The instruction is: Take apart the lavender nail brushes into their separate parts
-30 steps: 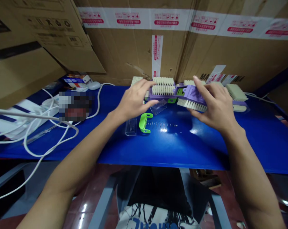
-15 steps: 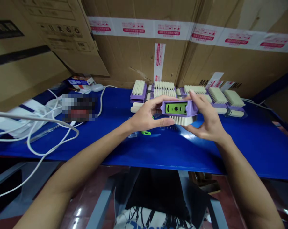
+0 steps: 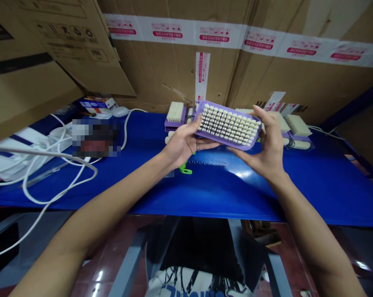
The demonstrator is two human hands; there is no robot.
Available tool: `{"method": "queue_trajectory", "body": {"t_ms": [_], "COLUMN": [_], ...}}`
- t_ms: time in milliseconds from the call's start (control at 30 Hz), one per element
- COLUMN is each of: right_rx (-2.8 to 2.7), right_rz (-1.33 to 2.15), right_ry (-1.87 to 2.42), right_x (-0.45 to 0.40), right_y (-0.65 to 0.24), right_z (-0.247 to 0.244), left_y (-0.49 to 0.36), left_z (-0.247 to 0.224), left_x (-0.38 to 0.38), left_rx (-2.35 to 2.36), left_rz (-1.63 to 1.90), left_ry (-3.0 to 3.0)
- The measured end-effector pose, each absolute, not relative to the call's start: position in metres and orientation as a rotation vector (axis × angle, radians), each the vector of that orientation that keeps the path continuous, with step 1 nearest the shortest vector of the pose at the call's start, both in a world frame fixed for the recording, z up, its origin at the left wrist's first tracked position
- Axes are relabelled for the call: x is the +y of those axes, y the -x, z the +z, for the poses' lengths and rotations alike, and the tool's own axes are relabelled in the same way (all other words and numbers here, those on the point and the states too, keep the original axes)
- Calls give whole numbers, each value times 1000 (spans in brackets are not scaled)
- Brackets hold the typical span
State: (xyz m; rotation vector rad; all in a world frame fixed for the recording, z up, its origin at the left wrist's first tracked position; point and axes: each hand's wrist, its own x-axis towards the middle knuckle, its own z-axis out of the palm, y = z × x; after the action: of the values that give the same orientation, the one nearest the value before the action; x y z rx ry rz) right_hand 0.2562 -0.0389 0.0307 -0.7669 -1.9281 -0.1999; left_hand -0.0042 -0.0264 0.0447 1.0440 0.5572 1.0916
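Left hand point(image 3: 185, 144) pinched the purple brush point(image 3: 230, 126) at its left end; right hand point(image 3: 267, 144), half curled, gripped its right end. Brush was held above the surface point(image 3: 236, 194), bristles up. Spring point(image 3: 209, 162) lay below, other brushes point(image 3: 298, 125) behind.

Along the far cardboard point(image 3: 161, 62), white tape point(image 3: 186, 33) is stamped with red labels point(image 3: 214, 38), their characters too small to be read! Far right, black lettering point(image 3: 300, 109) is partly covered by tape strips point(image 3: 274, 101). On the left carton point(image 3: 59, 57), handling symbols point(image 3: 76, 31) are printed; near, the shirt's point(image 3: 199, 282) blue letters point(image 3: 171, 291) are cut off.
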Motion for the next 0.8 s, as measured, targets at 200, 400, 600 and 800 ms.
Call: {"method": "queue_trajectory", "body": {"t_ms": [200, 400, 600, 800], "right_rx": [-1862, -1749, -1702, -1592], "right_rz": [-54, 3, 67, 379], "right_ry": [745, 722, 664, 702], "right_x": [-38, -37, -36, -26], "right_y": [-253, -244, -243, -250], "right_z": [22, 11, 10, 8], "left_y": [6, 10, 6, 11], "left_z": [41, 37, 34, 44], "left_x": [-22, -15, -14, -16], "left_rx": [580, 719, 679, 619], "left_rz": [1089, 1250, 1157, 1129], "left_ry": [-1039, -976, -976, -1059]}}
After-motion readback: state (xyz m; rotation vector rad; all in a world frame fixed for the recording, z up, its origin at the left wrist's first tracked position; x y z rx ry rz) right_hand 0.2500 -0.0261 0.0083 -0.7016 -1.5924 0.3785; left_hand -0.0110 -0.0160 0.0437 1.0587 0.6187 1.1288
